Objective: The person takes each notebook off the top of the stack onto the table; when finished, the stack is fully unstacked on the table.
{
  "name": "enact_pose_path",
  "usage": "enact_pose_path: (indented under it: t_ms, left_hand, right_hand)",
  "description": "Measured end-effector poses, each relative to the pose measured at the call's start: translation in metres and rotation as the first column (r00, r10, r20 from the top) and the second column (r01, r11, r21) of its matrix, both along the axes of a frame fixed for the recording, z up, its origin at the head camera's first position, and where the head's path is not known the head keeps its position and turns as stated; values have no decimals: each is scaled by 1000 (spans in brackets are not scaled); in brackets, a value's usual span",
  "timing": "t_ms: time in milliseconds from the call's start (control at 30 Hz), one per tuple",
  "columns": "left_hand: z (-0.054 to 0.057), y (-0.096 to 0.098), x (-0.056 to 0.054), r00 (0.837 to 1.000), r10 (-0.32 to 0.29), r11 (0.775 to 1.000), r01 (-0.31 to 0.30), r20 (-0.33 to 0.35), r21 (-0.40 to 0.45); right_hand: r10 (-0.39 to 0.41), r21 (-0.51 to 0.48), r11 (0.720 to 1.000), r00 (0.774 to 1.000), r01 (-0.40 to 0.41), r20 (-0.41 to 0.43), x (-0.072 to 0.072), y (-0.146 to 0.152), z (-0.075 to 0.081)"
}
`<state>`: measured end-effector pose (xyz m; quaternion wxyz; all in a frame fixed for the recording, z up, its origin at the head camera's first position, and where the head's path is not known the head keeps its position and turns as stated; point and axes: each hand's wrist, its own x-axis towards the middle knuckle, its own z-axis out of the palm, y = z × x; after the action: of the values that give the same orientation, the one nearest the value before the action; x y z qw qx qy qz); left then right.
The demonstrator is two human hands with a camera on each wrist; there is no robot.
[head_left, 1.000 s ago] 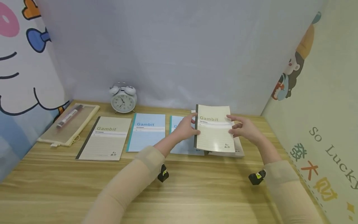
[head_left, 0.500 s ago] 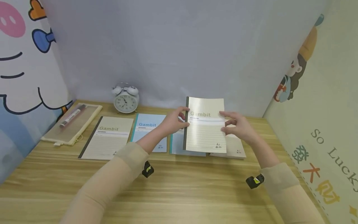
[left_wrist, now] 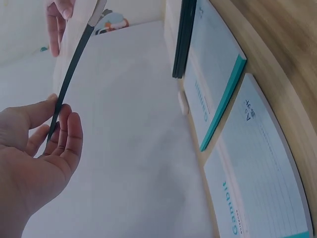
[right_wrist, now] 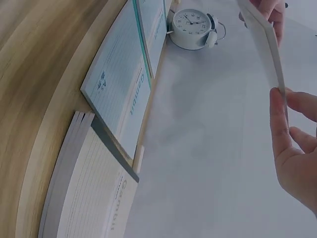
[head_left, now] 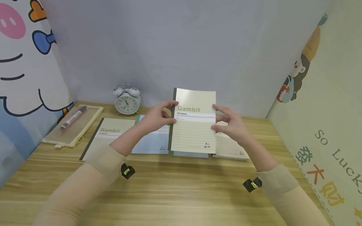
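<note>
A cream notebook (head_left: 193,131) with a dark spine is held up above the table, its cover facing me. My left hand (head_left: 156,117) pinches its spine edge between thumb and fingers; the left wrist view shows this grip on the dark spine (left_wrist: 74,64). On the opposite edge, my right hand (head_left: 232,125) pinches the notebook too. Below it lies a blue notebook (head_left: 192,154), mostly hidden. To the right is a stack of cream notebooks (right_wrist: 94,188), partly covered in the head view by the right hand. Another blue notebook (head_left: 152,142) lies left of the raised one.
Farther left lies a cream notebook (head_left: 113,128), partly behind the left forearm. A white twin-bell alarm clock (head_left: 127,102) stands at the back. At the far left is a mesh zip pouch (head_left: 53,135) with a marker (head_left: 73,117). Walls border the wooden table (head_left: 181,194).
Both hands have lifted the cream notebook off the stack at the right and carried it left and up, over the blue notebook. The notebooks on the table stay put.
</note>
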<state>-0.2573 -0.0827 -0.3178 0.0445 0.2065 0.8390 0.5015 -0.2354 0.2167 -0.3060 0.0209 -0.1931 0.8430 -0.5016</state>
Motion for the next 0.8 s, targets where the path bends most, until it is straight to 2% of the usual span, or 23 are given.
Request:
enact_pose_path:
  t_ms: [300,500,667,800]
  left_hand:
    - [11,-39,10,998,37,999,-38,-44,-24]
    - [13,-69,18,996,64,998,-65,-56,-4]
    - [16,-93,31,990,118,993,-118,-80,-3]
    - [13,-114,39,986,136,989,-140,-94,-44]
  right_hand:
    - [11,-62,998,999,-14,-49,5,-36,6]
    - [59,-192,979,996,-71,-68,9,-65,7]
    - [102,-259,959,993,-113,-57,16,-88,8]
    - [139,-284,949,990,-135,-7,21,-107,6]
